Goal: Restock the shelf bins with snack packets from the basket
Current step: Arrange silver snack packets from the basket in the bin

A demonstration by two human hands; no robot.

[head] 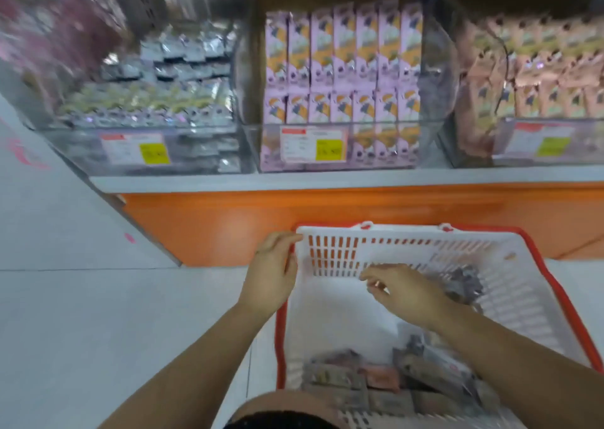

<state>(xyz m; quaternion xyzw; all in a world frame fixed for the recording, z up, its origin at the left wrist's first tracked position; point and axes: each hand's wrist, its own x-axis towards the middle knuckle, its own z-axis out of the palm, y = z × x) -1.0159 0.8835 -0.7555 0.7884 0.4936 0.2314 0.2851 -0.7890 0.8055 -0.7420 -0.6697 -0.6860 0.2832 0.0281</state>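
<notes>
- Left hand (pixel 273 267): fingers straight, resting on the basket (pixel 333 255) corner rim without clasping it; a slip could let the basket slide or tip.
- Right hand (pixel 405 289): inside the basket, loosely curled, holding nothing.
- Snack packets (pixel 376 376): loose heap at the near end; a hasty grab could spill some.
- Shelf bins (pixel 359 124): three, each with different stock; a packet could go in the wrong bin.

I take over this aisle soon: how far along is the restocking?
Done: the clear shelf bins look well filled, the middle one with lilac cartons. In hand: nothing; the left hand rests on the white slotted plastic basket's rim, the right hand hovers inside it with no packet in its grip. Left: a pile of dark snack packets lies at the basket's near end, a few more beyond the right hand.
</notes>
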